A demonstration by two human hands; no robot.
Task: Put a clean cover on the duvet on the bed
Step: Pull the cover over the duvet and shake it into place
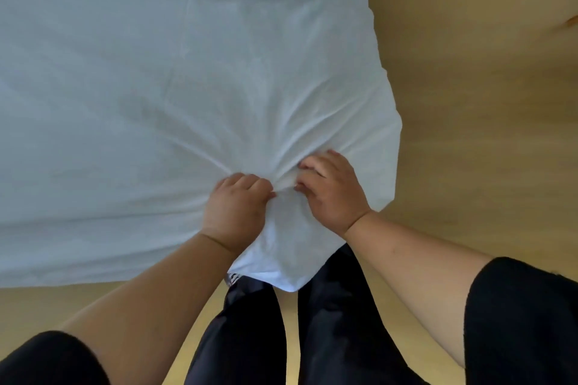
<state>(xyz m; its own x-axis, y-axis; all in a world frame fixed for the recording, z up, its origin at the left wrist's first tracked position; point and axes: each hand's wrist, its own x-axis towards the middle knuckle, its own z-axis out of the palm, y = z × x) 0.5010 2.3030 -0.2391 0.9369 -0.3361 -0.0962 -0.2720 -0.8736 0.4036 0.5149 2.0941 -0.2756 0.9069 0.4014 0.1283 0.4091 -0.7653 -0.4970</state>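
Left hand [239, 206] and right hand [331, 189] pinch the white cover's [187, 87] near-right corner; keep both grips firm, seating the duvet corner fully.

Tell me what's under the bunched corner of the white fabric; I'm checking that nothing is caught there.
Under the white fabric corner, dark trouser legs, a striped scrap and tan wooden floor show. Both the left hand and right hand grip the fabric; anything inside it is hidden.
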